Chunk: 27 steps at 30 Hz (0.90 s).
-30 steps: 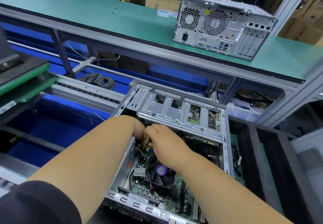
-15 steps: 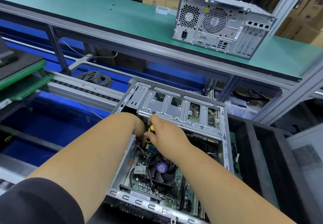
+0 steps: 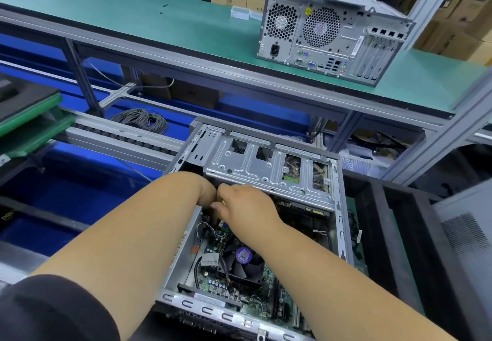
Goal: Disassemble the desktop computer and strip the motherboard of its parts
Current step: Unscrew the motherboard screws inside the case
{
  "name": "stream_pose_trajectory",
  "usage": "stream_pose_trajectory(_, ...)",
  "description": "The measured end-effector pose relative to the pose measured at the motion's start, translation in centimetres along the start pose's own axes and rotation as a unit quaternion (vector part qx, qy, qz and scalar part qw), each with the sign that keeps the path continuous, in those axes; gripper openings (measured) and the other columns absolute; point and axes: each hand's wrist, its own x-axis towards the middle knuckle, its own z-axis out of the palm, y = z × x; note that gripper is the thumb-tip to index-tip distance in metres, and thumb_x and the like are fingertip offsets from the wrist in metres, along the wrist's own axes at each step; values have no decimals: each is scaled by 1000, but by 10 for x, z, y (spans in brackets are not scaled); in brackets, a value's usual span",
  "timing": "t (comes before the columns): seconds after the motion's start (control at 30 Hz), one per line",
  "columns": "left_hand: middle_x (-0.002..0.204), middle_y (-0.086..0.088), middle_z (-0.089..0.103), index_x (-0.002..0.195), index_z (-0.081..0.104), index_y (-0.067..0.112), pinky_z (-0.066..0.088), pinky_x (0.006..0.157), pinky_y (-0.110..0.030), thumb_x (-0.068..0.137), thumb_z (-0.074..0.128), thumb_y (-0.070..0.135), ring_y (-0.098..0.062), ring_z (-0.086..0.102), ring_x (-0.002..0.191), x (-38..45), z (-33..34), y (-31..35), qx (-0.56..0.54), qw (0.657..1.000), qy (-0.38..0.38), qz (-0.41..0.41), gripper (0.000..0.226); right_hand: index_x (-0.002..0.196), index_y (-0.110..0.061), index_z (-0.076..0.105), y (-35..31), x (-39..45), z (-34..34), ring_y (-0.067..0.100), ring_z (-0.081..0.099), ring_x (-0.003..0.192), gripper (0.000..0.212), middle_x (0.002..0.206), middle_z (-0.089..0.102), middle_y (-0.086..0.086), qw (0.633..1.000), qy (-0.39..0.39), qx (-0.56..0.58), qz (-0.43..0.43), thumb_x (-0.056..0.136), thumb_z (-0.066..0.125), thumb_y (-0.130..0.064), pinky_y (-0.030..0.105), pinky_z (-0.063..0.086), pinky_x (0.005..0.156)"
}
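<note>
An open desktop case (image 3: 338, 197) lies on its side in front of me. Its grey metal drive cage (image 3: 255, 170) spans the far half. The green motherboard (image 3: 213, 245) with a black CPU fan (image 3: 243, 260) shows in the near half. Both hands reach in just under the cage's left end. My right hand (image 3: 245, 205) is curled round a small yellow-handled tool, of which only a sliver shows. My left hand (image 3: 206, 194) is bent down into the case beside it; its fingers are hidden.
A second closed desktop tower (image 3: 330, 34) stands on the green upper shelf (image 3: 133, 13). A coil of grey cable (image 3: 141, 119) lies by the roller conveyor at left. Black foam trays (image 3: 399, 234) flank the case on the right.
The view has tilted slightly. Both hands stay at the same spot under the cage; the yellow handle shows less now than half a second ago.
</note>
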Motion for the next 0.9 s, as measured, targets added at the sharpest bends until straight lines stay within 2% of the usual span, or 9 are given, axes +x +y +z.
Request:
stream_pose_trajectory(0.13, 85, -5, 52, 71, 51, 19, 46, 90, -38, 93, 48, 14, -24, 47, 82, 1, 1, -1, -1, 1000, 5, -28, 23, 105, -12, 52, -6, -1, 5, 29, 53, 82, 25, 91, 57, 6, 1000, 17, -5, -6, 100, 45, -35, 35, 30, 56)
stream_pose_trajectory(0.27, 97, -7, 56, 92, 62, 14, 45, 96, -38, 94, 53, 19, -22, 50, 86, 0, 1, 0, -27, 999, 7, -23, 10, 112, -11, 51, -9, -3, 7, 27, 49, 93, 22, 102, 56, 6, 1000, 10, 5, -17, 100, 45, -28, 39, 40, 61)
stream_pose_trajectory(0.33, 99, -7, 57, 105, 64, 11, 46, 98, -40, 94, 53, 22, -23, 51, 87, -2, 1, 1, -44, 999, 8, -17, 19, 113, -10, 49, -7, -6, 5, 26, 46, 98, 20, 108, 54, 6, 1000, 3, 27, -11, 99, 44, -24, 42, 43, 68)
stream_pose_trajectory(0.4, 97, -7, 57, 95, 62, 13, 46, 99, -44, 94, 52, 22, -24, 53, 88, -4, 0, 4, -45, 999, 2, -2, 13, 114, -10, 47, -4, -8, 3, 24, 44, 100, 21, 111, 53, 5, 999, -2, 50, 0, 97, 45, -22, 40, 43, 72)
stream_pose_trajectory(0.47, 95, -7, 57, 90, 58, 15, 46, 99, -45, 94, 52, 23, -24, 53, 88, -5, -1, 7, -40, 999, -2, 7, 11, 114, -11, 47, -2, -9, 1, 24, 46, 100, 24, 111, 54, 4, 999, -1, 49, 6, 98, 45, -28, 37, 39, 69)
stream_pose_trajectory(0.6, 107, -11, 61, 108, 61, 7, 45, 100, -43, 95, 50, 18, -25, 52, 89, -5, -1, 5, -16, 1000, -5, 11, 20, 104, -14, 49, -3, -8, 0, 23, 50, 89, 47, 96, 59, 2, 998, 11, -58, 11, 97, 30, -56, 35, 31, 61)
stream_pose_trajectory(0.73, 90, -8, 56, 96, 55, 12, 44, 85, -36, 96, 45, 13, -23, 47, 84, -10, -4, 8, -3, 1000, -1, 11, 10, 106, -11, 53, -2, -9, 4, 28, 53, 87, 28, 94, 60, 6, 999, 42, -18, -8, 100, 44, -37, 39, 39, 63)
stream_pose_trajectory(0.83, 99, -14, 57, 102, 61, 7, 46, 96, -40, 96, 47, 16, -26, 51, 88, -12, -4, 10, 0, 1000, -10, 12, 18, 112, -9, 50, 0, -11, 4, 25, 47, 98, 24, 108, 55, 6, 997, 31, 66, -5, 97, 49, -28, 39, 45, 75)
stream_pose_trajectory(0.9, 90, -7, 58, 91, 61, 13, 46, 95, -39, 94, 51, 22, -26, 55, 90, -11, -3, 9, -9, 1000, -8, 14, 14, 109, -7, 51, 0, -11, 4, 26, 46, 101, 23, 109, 53, 7, 997, 33, 65, -12, 95, 49, -25, 37, 43, 74)
